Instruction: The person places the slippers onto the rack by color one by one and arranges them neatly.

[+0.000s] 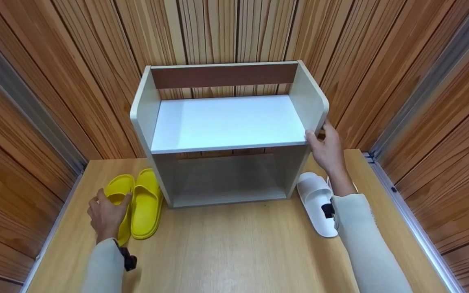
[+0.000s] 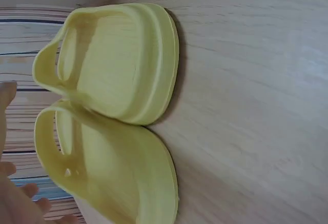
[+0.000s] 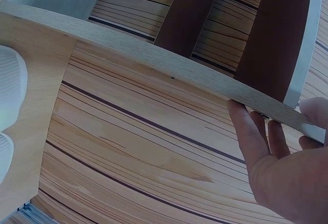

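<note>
Shelf (image 1: 226, 124) gripped by right hand (image 1: 328, 150), left hand (image 1: 107, 215) loose-fingered near yellow slippers (image 1: 146, 203), sleeve (image 1: 367, 242) overlapping white slipper (image 1: 314, 203)

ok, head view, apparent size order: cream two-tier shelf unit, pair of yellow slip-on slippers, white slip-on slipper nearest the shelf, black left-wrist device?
1. Shelf unit
2. Yellow slippers
3. White slipper, partly hidden
4. Black wrist device

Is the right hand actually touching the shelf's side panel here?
Touching. The right wrist view shows the right hand gripping the side panel, fingertips against it with no visible gap.
</note>
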Demonstrator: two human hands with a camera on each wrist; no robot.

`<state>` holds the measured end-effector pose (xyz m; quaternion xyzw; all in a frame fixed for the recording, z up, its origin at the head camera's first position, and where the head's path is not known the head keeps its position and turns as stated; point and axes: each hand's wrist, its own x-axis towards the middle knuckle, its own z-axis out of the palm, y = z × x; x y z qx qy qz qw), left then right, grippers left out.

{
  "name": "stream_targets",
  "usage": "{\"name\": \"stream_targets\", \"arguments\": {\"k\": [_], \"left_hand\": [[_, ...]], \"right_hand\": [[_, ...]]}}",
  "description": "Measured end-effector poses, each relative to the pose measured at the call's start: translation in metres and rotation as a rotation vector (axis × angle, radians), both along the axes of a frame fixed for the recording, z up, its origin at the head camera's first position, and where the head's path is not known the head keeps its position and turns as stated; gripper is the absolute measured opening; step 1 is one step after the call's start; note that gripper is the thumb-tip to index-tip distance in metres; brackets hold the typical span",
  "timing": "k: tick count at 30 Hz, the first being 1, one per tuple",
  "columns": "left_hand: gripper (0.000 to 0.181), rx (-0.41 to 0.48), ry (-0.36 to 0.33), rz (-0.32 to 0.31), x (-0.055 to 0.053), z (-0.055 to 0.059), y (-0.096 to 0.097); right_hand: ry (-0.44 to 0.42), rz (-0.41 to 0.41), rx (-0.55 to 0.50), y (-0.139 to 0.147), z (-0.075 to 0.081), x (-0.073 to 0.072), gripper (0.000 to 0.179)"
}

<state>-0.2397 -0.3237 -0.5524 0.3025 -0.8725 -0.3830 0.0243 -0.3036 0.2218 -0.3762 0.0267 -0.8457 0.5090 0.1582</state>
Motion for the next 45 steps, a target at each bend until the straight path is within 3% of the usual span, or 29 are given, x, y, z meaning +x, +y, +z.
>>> {"name": "stream_targets", "arguments": {"k": [5, 17, 33, 45], "left_hand": [[0.103, 0.042, -0.029, -0.002, -0.005, -0.002, -0.001], [0.101, 0.055, -0.091, 0.013, -0.003, -0.010, -0.007], [0.093, 0.001, -0.018, 0.034, -0.003, -0.021, 0.002], [0.094, 0.023, 0.016, 0.063, 0.008, -0.027, -0.002]], "right_hand": [[0.012, 0.004, 0.005, -0.001, 0.000, -0.001, 0.051], [0.013, 0.013, 0.000, -0.001, 0.002, 0.001, 0.052], [0.005, 0.007, -0.007, 0.004, 0.003, 0.002, 0.051], [0.017, 0.026, 0.003, 0.003, -0.002, 0.000, 0.050]]}}
